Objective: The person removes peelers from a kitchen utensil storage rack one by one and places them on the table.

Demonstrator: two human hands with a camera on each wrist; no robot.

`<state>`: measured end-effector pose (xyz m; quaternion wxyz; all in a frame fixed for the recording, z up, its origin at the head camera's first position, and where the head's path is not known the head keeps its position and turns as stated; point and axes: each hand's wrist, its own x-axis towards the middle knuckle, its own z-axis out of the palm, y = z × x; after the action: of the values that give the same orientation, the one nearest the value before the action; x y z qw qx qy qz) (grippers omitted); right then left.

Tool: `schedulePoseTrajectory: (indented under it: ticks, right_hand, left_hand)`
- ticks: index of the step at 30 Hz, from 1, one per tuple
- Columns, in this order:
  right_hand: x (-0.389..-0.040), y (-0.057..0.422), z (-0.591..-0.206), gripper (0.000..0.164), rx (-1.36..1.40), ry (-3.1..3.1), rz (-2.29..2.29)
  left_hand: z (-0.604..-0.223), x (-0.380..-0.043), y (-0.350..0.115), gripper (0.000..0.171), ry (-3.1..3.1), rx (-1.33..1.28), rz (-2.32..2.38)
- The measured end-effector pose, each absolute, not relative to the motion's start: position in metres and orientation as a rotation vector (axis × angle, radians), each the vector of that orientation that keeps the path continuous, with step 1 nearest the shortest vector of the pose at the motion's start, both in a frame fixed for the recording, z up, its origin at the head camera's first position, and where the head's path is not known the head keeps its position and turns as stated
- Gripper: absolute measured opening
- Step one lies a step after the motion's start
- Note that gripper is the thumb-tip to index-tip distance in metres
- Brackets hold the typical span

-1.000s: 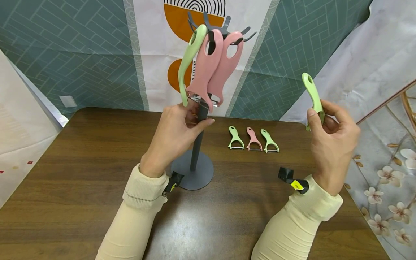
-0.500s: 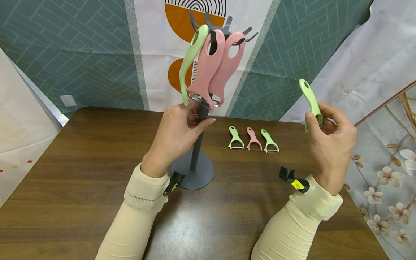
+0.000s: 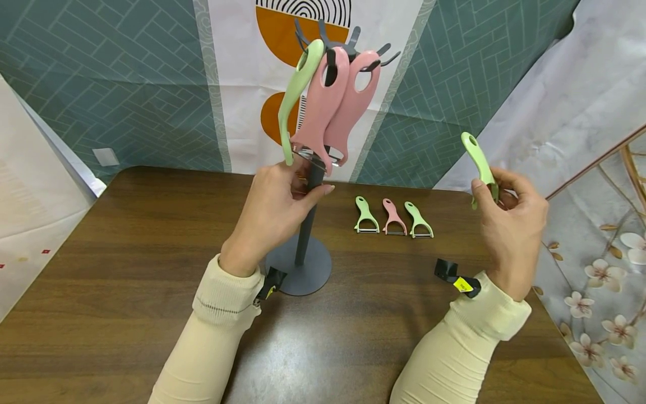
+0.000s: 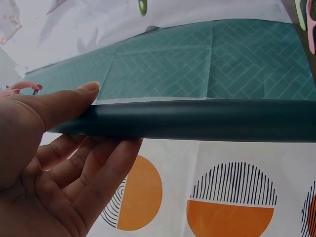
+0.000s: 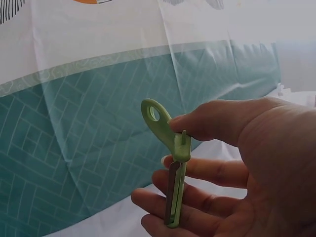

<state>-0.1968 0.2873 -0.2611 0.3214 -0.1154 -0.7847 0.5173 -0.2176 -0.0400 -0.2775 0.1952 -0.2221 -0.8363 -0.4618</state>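
My left hand grips the dark grey post of an upright stand near its top; in the left wrist view, thumb and fingers lie on either side of the post. From the stand's hooks hang a green peeler and two pink peelers, one at the front and one to its right. Out to the right, my right hand pinches another green peeler by its head end, its handle pointing up. The right wrist view shows that peeler's handle hole and blade.
On the brown table, right of the stand, lie a green peeler, a pink peeler and a second green one in a row. Several bare hooks spread from the stand's top. A patterned cloth hangs behind.
My right hand has moved down and slightly left with the green peeler. The left hand and the stand stay almost where they were.
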Motion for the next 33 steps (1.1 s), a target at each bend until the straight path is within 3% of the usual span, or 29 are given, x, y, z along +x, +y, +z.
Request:
schedulePoseTrajectory:
  ticks: [33]
  right_hand:
    - [-0.217,0.302,-0.280,0.029,-0.418,-2.079,1.330]
  left_hand:
    - [-0.276,-0.217,-0.039,0.024,-2.356,-0.598,-1.285]
